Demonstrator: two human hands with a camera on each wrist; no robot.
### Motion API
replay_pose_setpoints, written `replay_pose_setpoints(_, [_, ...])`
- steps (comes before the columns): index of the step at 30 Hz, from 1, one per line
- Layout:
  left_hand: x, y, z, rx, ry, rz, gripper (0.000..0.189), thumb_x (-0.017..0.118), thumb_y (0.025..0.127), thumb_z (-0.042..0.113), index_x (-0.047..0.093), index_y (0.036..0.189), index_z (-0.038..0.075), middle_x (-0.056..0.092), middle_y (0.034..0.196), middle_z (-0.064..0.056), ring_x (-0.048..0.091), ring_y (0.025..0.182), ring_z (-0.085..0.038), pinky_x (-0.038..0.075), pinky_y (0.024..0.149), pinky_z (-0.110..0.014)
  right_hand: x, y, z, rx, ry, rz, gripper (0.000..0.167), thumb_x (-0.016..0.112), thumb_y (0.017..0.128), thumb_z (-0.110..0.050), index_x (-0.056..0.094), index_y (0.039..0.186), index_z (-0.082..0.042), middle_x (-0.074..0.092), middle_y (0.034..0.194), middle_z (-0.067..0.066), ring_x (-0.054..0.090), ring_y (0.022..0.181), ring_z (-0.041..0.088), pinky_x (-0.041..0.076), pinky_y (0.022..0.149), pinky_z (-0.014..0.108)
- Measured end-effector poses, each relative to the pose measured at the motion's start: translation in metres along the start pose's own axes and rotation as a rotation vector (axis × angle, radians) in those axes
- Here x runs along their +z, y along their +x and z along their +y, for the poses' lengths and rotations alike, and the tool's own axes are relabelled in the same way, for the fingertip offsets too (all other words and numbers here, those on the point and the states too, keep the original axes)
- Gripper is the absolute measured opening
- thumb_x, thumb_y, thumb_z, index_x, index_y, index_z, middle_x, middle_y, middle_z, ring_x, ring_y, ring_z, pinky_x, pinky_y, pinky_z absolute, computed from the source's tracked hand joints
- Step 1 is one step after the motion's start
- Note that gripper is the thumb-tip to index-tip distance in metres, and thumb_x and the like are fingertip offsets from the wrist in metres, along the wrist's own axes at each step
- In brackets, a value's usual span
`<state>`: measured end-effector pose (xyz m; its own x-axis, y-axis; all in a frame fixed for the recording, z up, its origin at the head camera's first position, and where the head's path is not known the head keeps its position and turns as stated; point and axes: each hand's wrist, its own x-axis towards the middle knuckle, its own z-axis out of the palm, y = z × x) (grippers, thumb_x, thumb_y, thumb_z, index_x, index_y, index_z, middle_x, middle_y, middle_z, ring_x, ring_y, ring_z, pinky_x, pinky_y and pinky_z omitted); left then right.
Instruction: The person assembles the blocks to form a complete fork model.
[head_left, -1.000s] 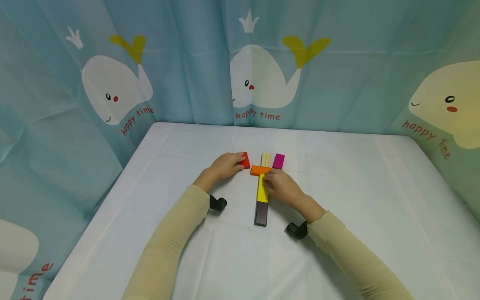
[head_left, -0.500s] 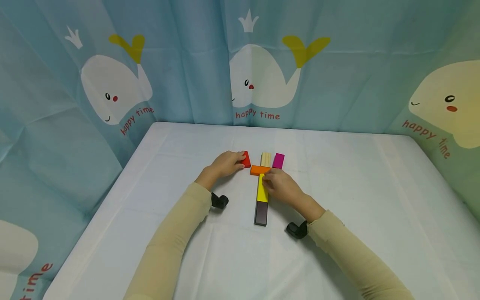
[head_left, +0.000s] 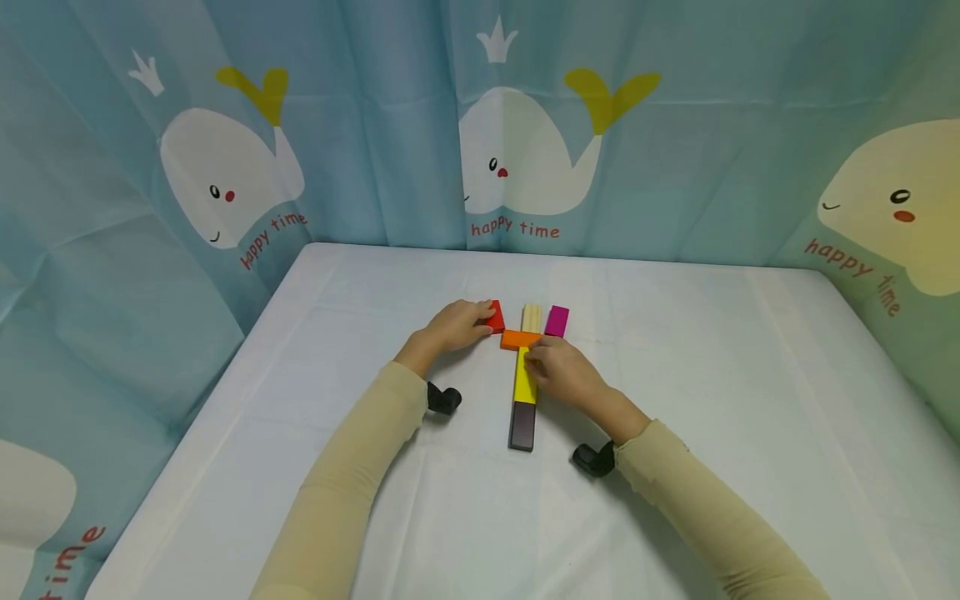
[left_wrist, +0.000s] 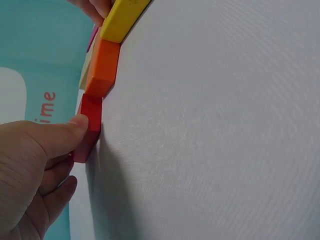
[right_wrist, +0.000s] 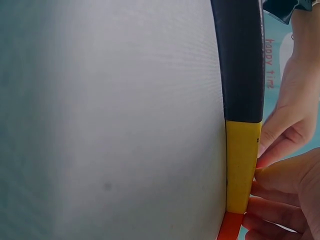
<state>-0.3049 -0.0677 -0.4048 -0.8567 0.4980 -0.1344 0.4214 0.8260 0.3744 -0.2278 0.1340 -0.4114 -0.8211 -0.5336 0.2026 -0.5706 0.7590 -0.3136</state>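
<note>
My left hand (head_left: 456, 326) pinches a small red block (left_wrist: 91, 120) between thumb and fingers; its near corner is right at the left end of an orange block (head_left: 519, 340). My right hand (head_left: 564, 372) has curled fingers at the far end of a yellow block (head_left: 525, 379); in the right wrist view its thumb (right_wrist: 280, 175) lies on the yellow block's top edge. The hand hides the orange block's right end. A dark block (head_left: 522, 426) continues the yellow one nearer to me. Beyond the orange block lie a pale wooden block (head_left: 532, 317) and a magenta block (head_left: 557, 321).
The blocks lie flat on a white-covered table (head_left: 712, 375). A blue curtain (head_left: 405, 150) printed with whales hangs behind and to the left. Black wrist cameras, left camera (head_left: 446, 401) and right camera (head_left: 592, 460), sit under the wrists close over the cloth.
My left hand has slid the red block slightly to the right and away from me, closer to the orange block's end. My right hand and the other blocks stay put.
</note>
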Motion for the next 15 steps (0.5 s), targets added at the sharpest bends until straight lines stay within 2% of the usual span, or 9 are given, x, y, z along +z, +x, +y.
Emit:
replay_pose_setpoints(10, [0.0023, 0.0015, 0.0014, 0.013, 0.003, 0.0, 0.046, 0.054, 0.093, 0.027, 0.044, 0.136, 0.012, 0.035, 0.143, 0.0, 0.034, 0.13, -0.017, 0.025, 0.106, -0.031, -0.0001, 0.0001, -0.0022, 0.024, -0.017, -0.023, 0.018, 0.068, 0.081, -0.007, 0.069, 0.095, 0.004, 0.062, 0.087, 0.01, 0.054, 0.079, 0.022, 0.051, 0.077, 0.033])
replay_pose_setpoints(15, [0.0022, 0.0037, -0.0007, 0.022, -0.007, -0.014, 0.045, 0.054, 0.094, 0.026, 0.044, 0.136, 0.013, 0.034, 0.144, 0.0, 0.034, 0.13, -0.018, 0.025, 0.106, -0.032, -0.0011, -0.0008, -0.002, 0.028, 0.011, -0.023, 0.016, 0.067, 0.081, -0.005, 0.069, 0.095, 0.004, 0.062, 0.09, 0.011, 0.057, 0.083, 0.024, 0.051, 0.079, 0.035])
